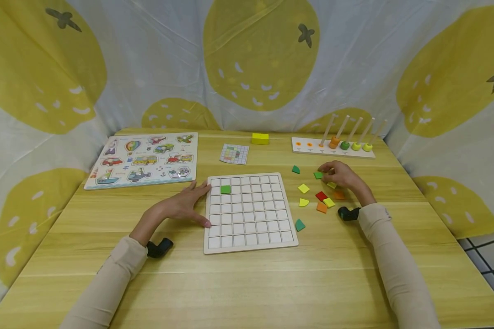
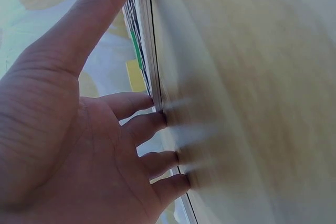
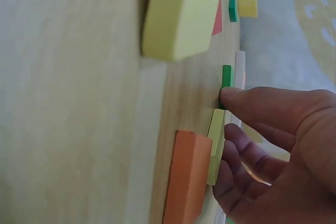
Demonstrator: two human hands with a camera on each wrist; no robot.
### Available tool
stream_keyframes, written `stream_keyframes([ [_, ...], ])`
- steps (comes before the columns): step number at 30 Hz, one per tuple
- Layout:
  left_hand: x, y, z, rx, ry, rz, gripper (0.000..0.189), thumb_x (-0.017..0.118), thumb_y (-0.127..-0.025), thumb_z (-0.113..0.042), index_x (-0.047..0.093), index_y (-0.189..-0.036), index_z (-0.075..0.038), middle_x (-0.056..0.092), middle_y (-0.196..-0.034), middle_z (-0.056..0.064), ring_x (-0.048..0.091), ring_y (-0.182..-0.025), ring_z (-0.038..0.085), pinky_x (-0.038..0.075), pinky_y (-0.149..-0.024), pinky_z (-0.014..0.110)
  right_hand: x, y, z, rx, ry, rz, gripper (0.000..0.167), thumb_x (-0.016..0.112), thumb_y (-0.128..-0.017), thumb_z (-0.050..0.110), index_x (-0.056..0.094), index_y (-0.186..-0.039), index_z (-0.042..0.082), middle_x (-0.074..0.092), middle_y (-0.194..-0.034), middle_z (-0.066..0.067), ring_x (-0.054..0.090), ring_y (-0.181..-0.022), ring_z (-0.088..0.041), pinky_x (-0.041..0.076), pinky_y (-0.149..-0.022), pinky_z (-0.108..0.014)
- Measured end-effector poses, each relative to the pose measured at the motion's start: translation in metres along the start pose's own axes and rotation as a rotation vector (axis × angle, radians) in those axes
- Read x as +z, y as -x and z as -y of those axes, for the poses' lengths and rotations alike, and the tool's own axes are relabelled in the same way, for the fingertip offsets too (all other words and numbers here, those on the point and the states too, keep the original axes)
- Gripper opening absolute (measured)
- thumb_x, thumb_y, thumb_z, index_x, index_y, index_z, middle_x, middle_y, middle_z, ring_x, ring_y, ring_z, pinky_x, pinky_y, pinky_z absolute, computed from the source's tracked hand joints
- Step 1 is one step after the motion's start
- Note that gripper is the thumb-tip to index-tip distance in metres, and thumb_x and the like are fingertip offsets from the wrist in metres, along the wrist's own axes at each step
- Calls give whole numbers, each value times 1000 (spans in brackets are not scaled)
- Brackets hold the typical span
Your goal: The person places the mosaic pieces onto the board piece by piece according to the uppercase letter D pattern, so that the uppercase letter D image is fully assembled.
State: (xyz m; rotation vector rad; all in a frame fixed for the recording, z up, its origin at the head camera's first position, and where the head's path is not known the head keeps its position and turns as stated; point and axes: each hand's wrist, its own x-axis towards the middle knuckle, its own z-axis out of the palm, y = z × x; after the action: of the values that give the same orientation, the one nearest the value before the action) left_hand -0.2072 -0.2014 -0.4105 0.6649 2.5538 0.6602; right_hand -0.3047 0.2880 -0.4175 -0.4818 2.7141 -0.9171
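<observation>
A white gridded wooden board (image 1: 251,251) lies mid-table with one green square tile (image 1: 225,189) in its upper left part. Along the board's left edge my left hand (image 1: 185,203) is spread, thumb and fingertips resting against the rim; the left wrist view shows the palm (image 2: 100,156) beside that edge. Among the loose tiles on the right, my right hand (image 1: 340,174) pinches a green square tile (image 1: 318,175) at thumb and fingertips. Under that hand lie a yellow tile (image 3: 216,145) and an orange tile (image 3: 186,177), the yellow one close to the curled lower fingers.
Red (image 1: 321,196), yellow, orange and teal tiles lie right of the board. Behind it are a small pattern card (image 1: 234,154) and a yellow block (image 1: 260,139). A vehicle puzzle board (image 1: 156,179) lies back left; a peg stand (image 1: 333,152) with beads stands back right.
</observation>
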Motion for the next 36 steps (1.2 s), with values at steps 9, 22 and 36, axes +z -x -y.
stream_keyframes([
  [9, -1, 0, -1, -9, 0, 5, 114, 79, -72, -53, 17, -153, -3, 5, -160, 19, -6, -143, 47, 10, -109, 67, 0, -1, 0, 41, -6, -34, 27, 57, -95, 8, 59, -119, -4, 57, -112, -24, 57, -97, -35, 48, -69, -33],
  [22, 0, 0, 0, -11, 4, 6, 114, 79, -72, -53, 16, -153, -3, 5, -160, 19, -6, -143, 48, 10, -109, 67, 4, -8, 32, -72, 14, -140, 26, 60, -93, 8, 61, -118, 1, 66, -95, -17, 62, -85, -28, 48, -72, -35],
  [36, -1, 0, -1, -16, 11, 8, 114, 79, -72, -53, 16, -154, -5, 4, -160, 18, -7, -143, 47, 9, -109, 67, 17, -20, 68, -163, -94, -114, 29, 61, -92, 4, 59, -121, -1, 65, -97, -20, 63, -86, -33, 46, -68, -27],
])
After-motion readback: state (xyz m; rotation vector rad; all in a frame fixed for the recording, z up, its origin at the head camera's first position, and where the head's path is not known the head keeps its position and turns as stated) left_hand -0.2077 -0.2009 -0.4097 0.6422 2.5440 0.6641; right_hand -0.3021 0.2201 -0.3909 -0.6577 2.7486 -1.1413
